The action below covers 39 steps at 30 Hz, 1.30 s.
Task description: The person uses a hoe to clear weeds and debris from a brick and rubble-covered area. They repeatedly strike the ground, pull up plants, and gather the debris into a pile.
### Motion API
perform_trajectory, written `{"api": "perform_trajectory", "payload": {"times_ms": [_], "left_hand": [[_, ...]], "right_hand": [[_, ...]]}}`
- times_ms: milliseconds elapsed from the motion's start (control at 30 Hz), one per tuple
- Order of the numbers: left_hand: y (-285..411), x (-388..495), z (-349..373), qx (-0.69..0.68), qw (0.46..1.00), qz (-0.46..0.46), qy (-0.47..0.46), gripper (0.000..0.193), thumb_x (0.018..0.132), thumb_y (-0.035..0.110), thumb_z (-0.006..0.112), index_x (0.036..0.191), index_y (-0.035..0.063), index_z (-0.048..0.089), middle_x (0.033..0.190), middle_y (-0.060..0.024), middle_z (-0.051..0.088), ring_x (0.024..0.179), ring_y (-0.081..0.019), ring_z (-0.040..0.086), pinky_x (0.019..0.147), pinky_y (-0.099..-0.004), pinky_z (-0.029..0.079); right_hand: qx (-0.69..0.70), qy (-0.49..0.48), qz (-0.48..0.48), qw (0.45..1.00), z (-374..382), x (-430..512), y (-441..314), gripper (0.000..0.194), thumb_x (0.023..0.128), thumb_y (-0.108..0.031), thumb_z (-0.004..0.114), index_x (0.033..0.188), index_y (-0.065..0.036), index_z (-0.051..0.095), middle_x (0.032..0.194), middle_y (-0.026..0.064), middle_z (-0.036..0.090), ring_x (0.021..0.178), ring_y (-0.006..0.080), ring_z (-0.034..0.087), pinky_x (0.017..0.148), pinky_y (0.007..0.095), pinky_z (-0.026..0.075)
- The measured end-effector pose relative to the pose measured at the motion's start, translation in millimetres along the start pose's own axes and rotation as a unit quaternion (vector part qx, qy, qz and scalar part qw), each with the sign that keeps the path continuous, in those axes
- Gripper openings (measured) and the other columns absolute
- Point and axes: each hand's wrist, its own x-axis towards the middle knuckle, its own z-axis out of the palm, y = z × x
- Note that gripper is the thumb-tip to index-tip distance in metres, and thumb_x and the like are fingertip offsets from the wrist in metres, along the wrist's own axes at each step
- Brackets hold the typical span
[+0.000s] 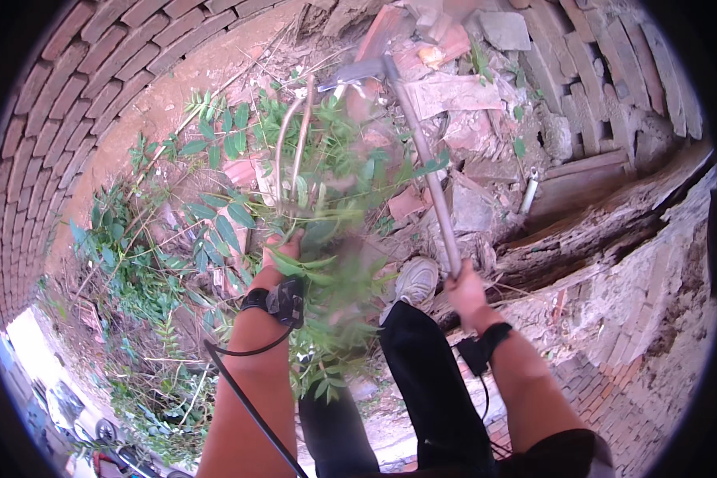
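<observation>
My left hand (284, 246) is closed around leafy green stems (319, 215) of a bushy plant, whose foliage blurs below and to the right of the fist. Two bare woody stems (293, 143) rise beyond that hand. In my right hand (467, 293) is the lower end of a long handle (425, 158). At its far end a flat metal blade (352, 73) points left, across the tops of the bare stems. Whether this tool is a hoe or a sickle cannot be told. The blade looks slightly blurred.
Broken bricks and rubble (454, 95) cover the ground ahead. A brick wall (89, 77) curves along the left, with stacked bricks (597, 71) at the upper right. A rotten timber beam (573, 239) lies right of my shoe (417, 279). Vines (137, 269) spread at left.
</observation>
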Motion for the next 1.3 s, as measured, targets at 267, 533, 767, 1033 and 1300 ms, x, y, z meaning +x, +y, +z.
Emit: {"api": "perform_trajectory", "payload": {"times_ms": [267,533,767,1033,1300], "left_hand": [[-76.9,18.3,19.3,-0.043,0.997,-0.032,-0.058,0.053,0.079,0.051,0.062,0.078,-0.0019,0.062,0.072,-0.0191,0.063,0.063,-0.0293,0.063,0.057,-0.0405,0.047],[-21.3,-3.7,-7.2,0.043,0.992,-0.085,-0.084,0.049,0.081,0.044,0.065,0.072,-0.0041,0.061,0.062,-0.0132,0.06,0.056,-0.0237,0.057,0.056,-0.0381,0.045],[-21.9,1.3,1.2,0.02,0.994,-0.095,-0.051,0.045,0.083,0.041,0.064,0.089,-0.0043,0.064,0.076,-0.0172,0.066,0.068,-0.0274,0.062,0.066,-0.0377,0.047],[-76.9,12.7,13.8,-0.136,0.989,-0.009,-0.055,0.034,0.085,0.035,0.062,0.101,0.0056,0.066,0.087,-0.0129,0.068,0.079,-0.0224,0.064,0.071,-0.0358,0.048],[-51.6,5.2,12.6,-0.182,0.983,0.005,-0.035,0.024,0.085,0.021,0.064,0.104,0.0073,0.065,0.089,-0.0094,0.069,0.079,-0.0167,0.062,0.073,-0.0346,0.049]], "right_hand": [[0.139,0.243,-0.25,0.927,-52.0,26.7,-78.9,0.025,0.081,-0.012,0.059,0.098,-0.004,0.042,0.07,0.0223,0.057,0.063,0.0424,0.056,0.059,0.0468,0.046],[-0.052,0.038,-0.005,0.998,5.1,-6.4,15.0,0.034,0.079,-0.014,0.057,0.104,-0.002,0.036,0.077,0.0274,0.059,0.075,0.0464,0.059,0.068,0.0522,0.047],[0.287,-0.152,-0.021,0.946,34.3,-4.8,36.2,0.029,0.085,-0.022,0.059,0.106,-0.006,0.046,0.073,0.012,0.056,0.061,0.0236,0.057,0.056,0.0343,0.047],[0.6,-0.436,0.079,0.666,7.7,13.4,-0.3,0.022,0.087,-0.012,0.056,0.107,-0.013,0.048,0.074,0.0025,0.054,0.053,0.0117,0.052,0.046,0.0242,0.042],[0.535,-0.111,-0.038,0.837,14.5,3.0,10.2,0.022,0.084,0.002,0.058,0.098,-0.009,0.044,0.067,-0.0013,0.049,0.047,0.0068,0.046,0.041,0.0212,0.039]]}}
